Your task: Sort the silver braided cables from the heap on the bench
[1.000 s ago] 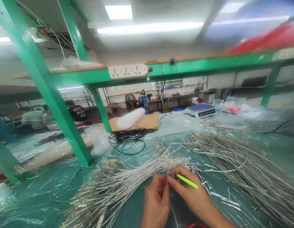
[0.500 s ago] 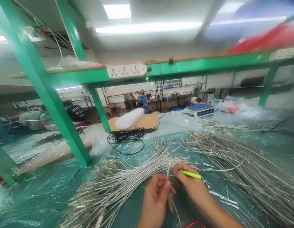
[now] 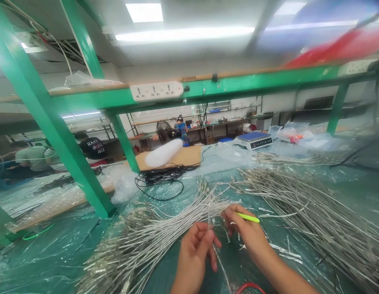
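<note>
My left hand pinches a thin silvery cable between thumb and fingers. One end of the cable points up above the fingertips; the rest hangs down past the palm. My right hand, just to the right and apart from the cable, is closed around a slim yellow-green tool; its working tip is hidden by the fingers. Behind my left hand lies a fanned bundle of silvery cables. A second pile of cables spreads out on the right.
Torn silvery scraps lie on the green table covering near my right forearm. A red curved object shows at the bottom edge. Beyond are a coiled black cable, a weighing scale and a green frame.
My right hand has drawn a little away to the right from the cable tip, widening the gap between the hands. The whole view has shifted slightly; my left hand keeps its pinch.
</note>
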Demonstrator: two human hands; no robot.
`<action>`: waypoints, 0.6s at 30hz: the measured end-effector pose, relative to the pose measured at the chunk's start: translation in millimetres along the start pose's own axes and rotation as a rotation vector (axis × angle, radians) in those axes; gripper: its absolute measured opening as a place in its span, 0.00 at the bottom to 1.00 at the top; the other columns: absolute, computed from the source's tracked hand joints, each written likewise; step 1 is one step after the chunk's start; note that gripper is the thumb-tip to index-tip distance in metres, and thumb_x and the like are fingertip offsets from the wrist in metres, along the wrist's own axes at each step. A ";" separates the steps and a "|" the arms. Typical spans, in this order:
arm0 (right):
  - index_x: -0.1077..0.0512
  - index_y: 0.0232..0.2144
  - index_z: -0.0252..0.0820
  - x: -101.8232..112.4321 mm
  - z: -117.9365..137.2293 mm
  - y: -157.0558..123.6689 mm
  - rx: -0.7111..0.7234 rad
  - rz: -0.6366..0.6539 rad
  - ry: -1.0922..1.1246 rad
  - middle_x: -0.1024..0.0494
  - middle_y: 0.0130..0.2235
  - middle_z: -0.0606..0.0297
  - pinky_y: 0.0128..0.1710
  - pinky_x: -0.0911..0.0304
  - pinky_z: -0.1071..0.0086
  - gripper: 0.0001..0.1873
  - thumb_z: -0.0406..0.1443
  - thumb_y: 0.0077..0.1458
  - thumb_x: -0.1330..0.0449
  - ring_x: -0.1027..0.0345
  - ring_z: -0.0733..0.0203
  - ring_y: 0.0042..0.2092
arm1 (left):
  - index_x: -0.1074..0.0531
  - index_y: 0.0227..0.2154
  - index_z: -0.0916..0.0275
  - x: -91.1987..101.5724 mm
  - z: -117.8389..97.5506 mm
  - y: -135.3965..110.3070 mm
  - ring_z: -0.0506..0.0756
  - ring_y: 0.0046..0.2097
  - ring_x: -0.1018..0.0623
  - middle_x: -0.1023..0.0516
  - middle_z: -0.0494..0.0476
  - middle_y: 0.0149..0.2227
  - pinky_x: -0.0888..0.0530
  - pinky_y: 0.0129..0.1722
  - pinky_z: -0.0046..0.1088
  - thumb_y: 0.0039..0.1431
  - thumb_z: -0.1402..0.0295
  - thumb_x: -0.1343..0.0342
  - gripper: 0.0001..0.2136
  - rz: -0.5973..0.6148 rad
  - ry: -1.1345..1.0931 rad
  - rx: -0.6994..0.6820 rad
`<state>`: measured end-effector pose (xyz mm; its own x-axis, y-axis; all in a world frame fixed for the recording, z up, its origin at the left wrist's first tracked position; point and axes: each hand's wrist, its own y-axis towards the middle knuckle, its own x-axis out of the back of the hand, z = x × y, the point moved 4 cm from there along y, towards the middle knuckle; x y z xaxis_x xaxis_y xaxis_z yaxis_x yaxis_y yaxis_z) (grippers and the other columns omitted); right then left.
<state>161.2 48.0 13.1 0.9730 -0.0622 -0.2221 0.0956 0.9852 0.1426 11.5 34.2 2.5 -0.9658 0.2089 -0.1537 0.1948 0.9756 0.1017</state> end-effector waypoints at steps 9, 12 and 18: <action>0.31 0.25 0.40 -20.1 5.4 -17.1 0.064 0.175 -0.039 0.34 0.19 0.73 0.25 0.43 0.72 0.14 0.44 0.52 0.37 0.39 0.66 0.22 | 0.34 0.33 0.63 -7.6 -3.0 -6.9 0.44 0.14 0.32 0.25 0.51 0.26 0.39 0.16 0.20 0.59 0.59 0.44 0.12 0.058 0.080 -0.031; 0.32 0.23 0.41 -11.8 2.6 -11.0 0.061 0.072 -0.070 0.34 0.20 0.73 0.23 0.45 0.73 0.14 0.43 0.52 0.37 0.41 0.67 0.22 | 0.35 0.34 0.63 -8.4 -2.6 -7.0 0.44 0.15 0.32 0.25 0.51 0.26 0.40 0.16 0.20 0.60 0.60 0.44 0.11 0.062 0.087 -0.023; 0.32 0.22 0.43 14.5 2.5 7.6 0.030 -0.153 -0.106 0.33 0.19 0.73 0.21 0.45 0.72 0.12 0.42 0.51 0.39 0.40 0.65 0.20 | 0.33 0.33 0.63 -4.8 -8.0 -7.7 0.44 0.14 0.32 0.23 0.52 0.26 0.40 0.17 0.21 0.59 0.60 0.43 0.10 0.017 0.079 -0.027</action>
<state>176.6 54.3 13.4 0.9632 -0.2290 -0.1406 0.2488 0.9578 0.1439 13.2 25.2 10.4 -0.9731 0.2182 -0.0738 0.2076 0.9695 0.1301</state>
